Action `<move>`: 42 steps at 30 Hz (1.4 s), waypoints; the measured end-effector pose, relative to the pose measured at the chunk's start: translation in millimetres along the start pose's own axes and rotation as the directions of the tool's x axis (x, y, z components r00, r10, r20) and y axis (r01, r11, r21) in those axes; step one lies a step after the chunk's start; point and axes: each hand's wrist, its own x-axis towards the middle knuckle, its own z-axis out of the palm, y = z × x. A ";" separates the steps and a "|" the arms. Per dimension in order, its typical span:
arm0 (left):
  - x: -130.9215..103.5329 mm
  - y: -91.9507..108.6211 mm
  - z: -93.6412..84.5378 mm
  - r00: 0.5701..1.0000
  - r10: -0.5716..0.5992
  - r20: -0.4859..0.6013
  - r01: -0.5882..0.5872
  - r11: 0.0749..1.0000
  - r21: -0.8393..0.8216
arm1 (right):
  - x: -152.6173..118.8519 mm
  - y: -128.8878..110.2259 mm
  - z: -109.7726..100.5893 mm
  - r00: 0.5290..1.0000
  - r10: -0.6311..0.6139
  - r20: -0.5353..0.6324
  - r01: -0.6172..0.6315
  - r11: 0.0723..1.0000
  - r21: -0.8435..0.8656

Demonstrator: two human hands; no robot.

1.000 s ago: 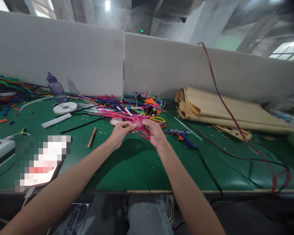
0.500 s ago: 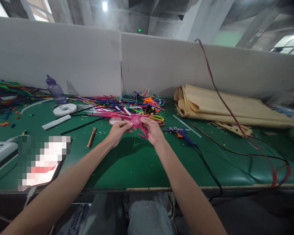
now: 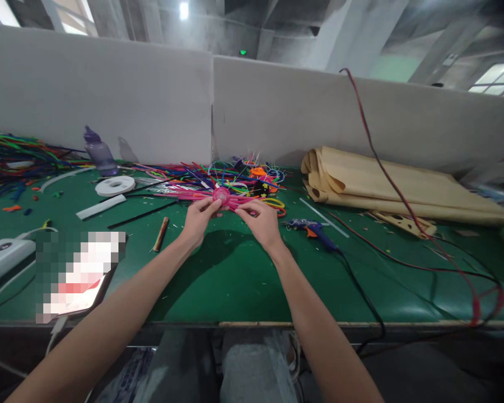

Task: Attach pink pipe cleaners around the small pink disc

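My left hand [image 3: 199, 223] is closed on a pink craft piece with a round centre [image 3: 221, 196], thumb pressed against it. Pink fuzzy stems, which look like pipe cleaners [image 3: 189, 194], stick out from both sides of that centre. To the right, my right hand [image 3: 260, 222] pinches with thumb and fingers at the ends of the pink stems. The piece is held just above the table, and my fingers partly hide it. Behind it lies a pile of coloured stems and small decorations [image 3: 258, 172].
A blue glue gun [image 3: 315, 232] lies right of my hands, its cord running off the front edge. On the left are a tape roll [image 3: 115, 185], a purple bottle [image 3: 101, 154], a brown stick [image 3: 161, 234] and a phone [image 3: 82, 280]. Folded brown paper [image 3: 395, 182] rests at the back right.
The round centre has moved slightly left and up with my left hand. My right hand has come off the centre and now pinches the stems on its right.
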 end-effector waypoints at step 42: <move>8.3 6.4 -7.6 0.977 -0.175 -0.120 0.141 0.959 -0.245 | 6.9 8.5 -19.9 0.924 0.224 -0.309 -0.264 0.960 -0.092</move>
